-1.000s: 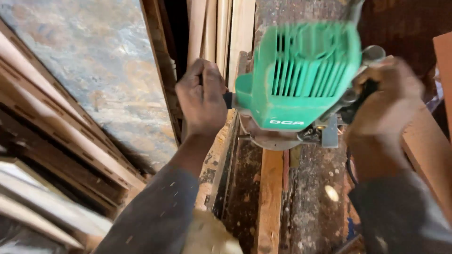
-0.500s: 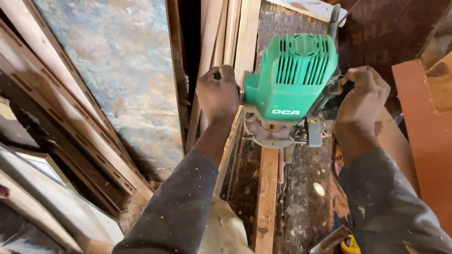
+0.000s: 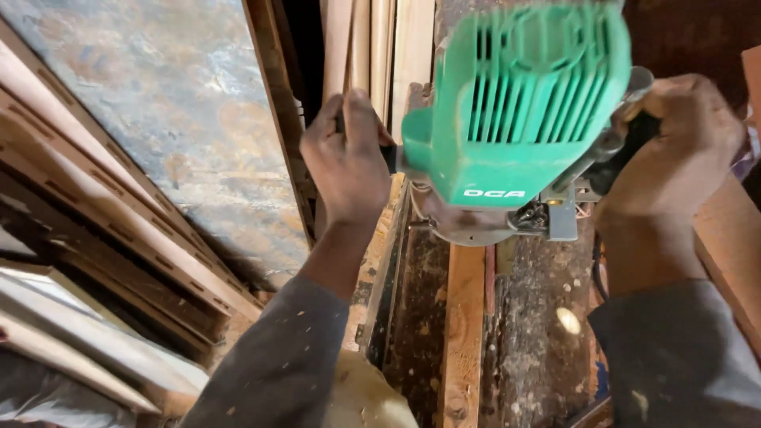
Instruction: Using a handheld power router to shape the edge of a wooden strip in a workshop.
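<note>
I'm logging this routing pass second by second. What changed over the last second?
Little changed: the green router now sits nearer the camera than half a second ago, on the same narrow wooden strip. The left hand and right hand kept gripping its side handles; nothing was let go.

Router [image 3: 523, 103]: bright green body w/ ribbed vents, top centre-right. Sleeves [image 3: 674, 357]: grey w/ pale specks, bottom. Wood strip [image 3: 464, 333]: light tan, lower centre. Floor [image 3: 174, 103]: mottled blue-grey & brown, upper left.
</note>
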